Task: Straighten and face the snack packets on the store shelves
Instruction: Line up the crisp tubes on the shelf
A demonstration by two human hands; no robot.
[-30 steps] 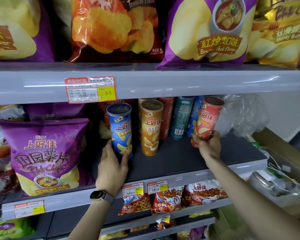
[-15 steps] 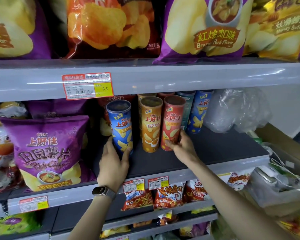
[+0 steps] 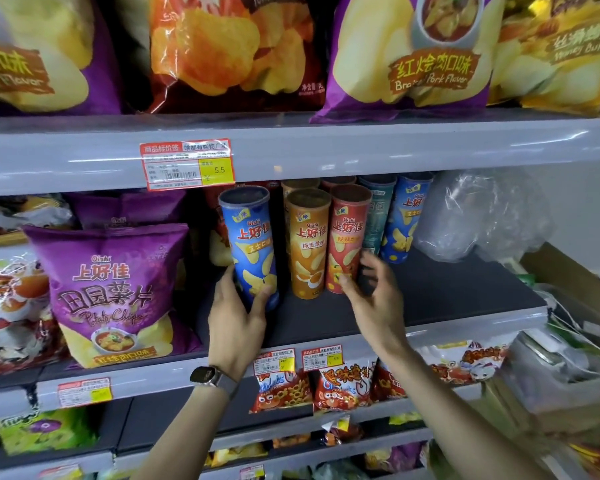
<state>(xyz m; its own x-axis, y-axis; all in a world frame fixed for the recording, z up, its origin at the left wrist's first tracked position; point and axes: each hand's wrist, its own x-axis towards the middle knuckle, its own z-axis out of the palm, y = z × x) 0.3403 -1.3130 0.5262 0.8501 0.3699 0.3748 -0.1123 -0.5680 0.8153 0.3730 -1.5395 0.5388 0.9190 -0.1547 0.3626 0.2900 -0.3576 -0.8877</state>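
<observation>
1. Canisters of chips stand in a front row on the dark middle shelf (image 3: 447, 289). A blue cylindrical chip canister (image 3: 253, 247) is at the left, set apart and leaning a little with its top to the left. An orange cylindrical chip canister (image 3: 309, 244) and a red cylindrical chip canister (image 3: 347, 237) stand side by side and touch. All three show their printed fronts.
2. The left hand (image 3: 236, 323) grips the blue canister low down, thumb on its left side and fingers wrapped round its right.
3. The right hand (image 3: 374, 299) is half open at the foot of the red canister, thumb against its lower front and fingers spread by its right side. Blur hides whether they press on it.
4. Behind the row stand a teal cylindrical canister (image 3: 376, 216) and a second blue canister (image 3: 404, 220), with more lids further back.
5. A large purple potato chip bag (image 3: 115, 292) stands upright to the left, well apart from the blue canister. Crumpled clear plastic wrap (image 3: 482, 216) lies at the right end of the shelf.
6. A grey wristwatch (image 3: 207, 375) sits on the left wrist.
7. A red and white price tag (image 3: 187, 164) is fixed to the grey shelf edge above, and small red snack packets (image 3: 281, 389) hang on the shelf below.
</observation>
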